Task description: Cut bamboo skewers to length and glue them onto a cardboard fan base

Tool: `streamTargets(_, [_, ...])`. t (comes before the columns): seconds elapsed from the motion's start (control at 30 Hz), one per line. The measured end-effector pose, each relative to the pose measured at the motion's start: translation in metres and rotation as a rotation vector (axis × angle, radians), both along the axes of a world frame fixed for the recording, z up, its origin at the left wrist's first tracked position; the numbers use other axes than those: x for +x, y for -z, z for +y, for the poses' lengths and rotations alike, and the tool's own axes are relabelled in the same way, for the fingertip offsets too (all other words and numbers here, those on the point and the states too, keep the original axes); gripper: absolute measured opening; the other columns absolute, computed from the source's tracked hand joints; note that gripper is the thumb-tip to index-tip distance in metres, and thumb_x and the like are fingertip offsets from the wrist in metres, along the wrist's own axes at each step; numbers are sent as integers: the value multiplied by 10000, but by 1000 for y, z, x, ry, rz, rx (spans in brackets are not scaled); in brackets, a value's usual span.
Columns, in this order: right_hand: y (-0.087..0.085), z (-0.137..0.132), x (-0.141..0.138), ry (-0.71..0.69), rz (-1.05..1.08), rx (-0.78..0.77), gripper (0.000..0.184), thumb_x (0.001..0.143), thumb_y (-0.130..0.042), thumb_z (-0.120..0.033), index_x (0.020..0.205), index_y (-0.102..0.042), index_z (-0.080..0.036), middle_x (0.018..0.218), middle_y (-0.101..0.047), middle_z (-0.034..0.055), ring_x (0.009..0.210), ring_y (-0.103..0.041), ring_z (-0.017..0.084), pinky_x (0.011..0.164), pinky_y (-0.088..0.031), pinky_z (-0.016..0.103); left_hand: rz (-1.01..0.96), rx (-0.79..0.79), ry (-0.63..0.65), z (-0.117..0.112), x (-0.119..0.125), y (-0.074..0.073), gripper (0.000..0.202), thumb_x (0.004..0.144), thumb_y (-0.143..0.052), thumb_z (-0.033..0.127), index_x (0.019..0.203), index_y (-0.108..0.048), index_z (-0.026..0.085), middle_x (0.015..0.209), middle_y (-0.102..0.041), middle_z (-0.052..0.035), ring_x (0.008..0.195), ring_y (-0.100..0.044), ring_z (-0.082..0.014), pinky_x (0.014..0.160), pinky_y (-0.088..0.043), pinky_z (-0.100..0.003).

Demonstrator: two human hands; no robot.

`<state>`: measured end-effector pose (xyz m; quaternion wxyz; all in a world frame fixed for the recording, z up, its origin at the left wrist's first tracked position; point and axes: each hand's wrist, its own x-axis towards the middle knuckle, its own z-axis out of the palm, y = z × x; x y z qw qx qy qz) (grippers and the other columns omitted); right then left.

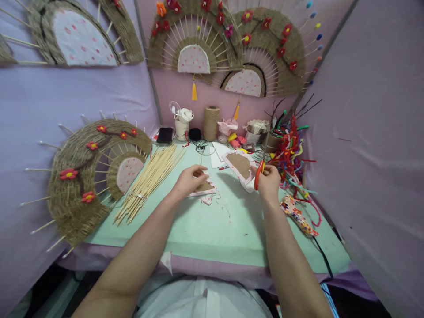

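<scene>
My right hand (269, 180) is closed round the scissors by their red handles (259, 175), with the blades pointing up and away. At its fingertips is a half-round cardboard piece (239, 164) edged with pink-dotted cloth; whether the fingers also grip it, I cannot tell. My left hand (189, 180) has its thumb and fingers drawn together in a pinch above a second cloth-edged cardboard piece (204, 187). What lies between those fingertips is too small to make out. Cloth scraps (206, 200) lie just in front of that piece.
A bundle of thin sticks (149, 181) and a woven fan (74, 194) are on the left. Coloured pipe cleaners (293, 150) and a flower-patterned glue gun (299, 216) with a black cord are on the right. A twine spool (211, 123) stands at the back.
</scene>
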<state>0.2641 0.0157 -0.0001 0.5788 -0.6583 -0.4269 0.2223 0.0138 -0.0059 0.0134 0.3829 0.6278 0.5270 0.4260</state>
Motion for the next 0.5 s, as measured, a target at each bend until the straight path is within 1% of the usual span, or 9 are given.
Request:
streamTargets(0.1, [11, 13, 11, 48, -79, -79, 354, 608, -703, -422, 801, -532, -180, 688, -610, 22, 602, -540, 172, 543, -385, 272, 409, 15, 351, -7, 0, 5, 463, 687, -712, 395, 1103, -670, 197, 908, -637, -48, 813, -598, -189, 706, -443, -278])
streamTargets(0.13, [16, 15, 12, 45, -100, -104, 341, 602, -705, -412, 787, -536, -181, 680, -612, 25, 598, -541, 177, 544, -382, 275, 519, 35, 440, -10, 2, 7, 505, 663, -740, 386, 1136, -660, 230, 957, -628, -48, 861, -594, -201, 723, -436, -276])
streamTargets(0.17, [20, 15, 12, 38, -121, -126, 329, 601, -704, -405, 779, -539, -182, 678, -615, 27, 597, -543, 180, 545, -381, 276, 615, 59, 492, -13, 4, 8, 547, 642, -763, 370, 1165, -645, 262, 1009, -617, -47, 913, -586, -211, 742, -427, -272])
streamTargets(0.23, [26, 14, 11, 20, -163, -158, 308, 607, -693, -402, 770, -544, -187, 679, -622, 29, 598, -548, 184, 550, -378, 277, 747, 85, 506, -17, 9, 11, 593, 643, -774, 334, 1211, -607, 305, 1096, -598, -40, 979, -569, -216, 759, -412, -262])
streamTargets(0.3, [31, 13, 9, 11, -204, -180, 281, 624, -674, -402, 757, -543, -192, 681, -627, 33, 608, -548, 188, 558, -371, 278, 810, 101, 478, -17, 13, 12, 519, 684, -747, 295, 1185, -614, 291, 1107, -607, -38, 982, -569, -206, 763, -403, -260])
streamTargets(0.33, [32, 13, 8, 8, -224, -189, 267, 632, -665, -400, 749, -541, -194, 682, -628, 36, 614, -547, 190, 561, -367, 278, 831, 116, 469, -15, 15, 13, 436, 698, -735, 276, 1125, -642, 268, 1070, -626, -38, 971, -571, -205, 770, -399, -265])
streamTargets(0.43, [35, 15, 8, -6, -280, -212, 243, 647, -650, -390, 736, -533, -196, 695, -633, 40, 630, -543, 188, 567, -356, 274, 865, 166, 477, -11, 20, 14, 97, 729, -684, 206, 826, -692, 207, 874, -671, -34, 899, -585, -203, 778, -391, -287])
streamTargets(0.47, [36, 15, 7, -13, -297, -219, 240, 652, -644, -390, 738, -533, -196, 701, -633, 41, 633, -541, 187, 565, -352, 272, 859, 171, 481, -10, 22, 14, 34, 741, -654, 178, 750, -681, 197, 824, -673, -33, 866, -589, -198, 768, -392, -289])
streamTargets(0.5, [37, 15, 7, -21, -313, -227, 238, 659, -636, -392, 744, -534, -196, 707, -633, 41, 636, -540, 186, 562, -348, 270, 839, 172, 481, -10, 24, 14, 77, 754, -621, 155, 703, -668, 191, 795, -673, -32, 837, -593, -190, 755, -395, -287])
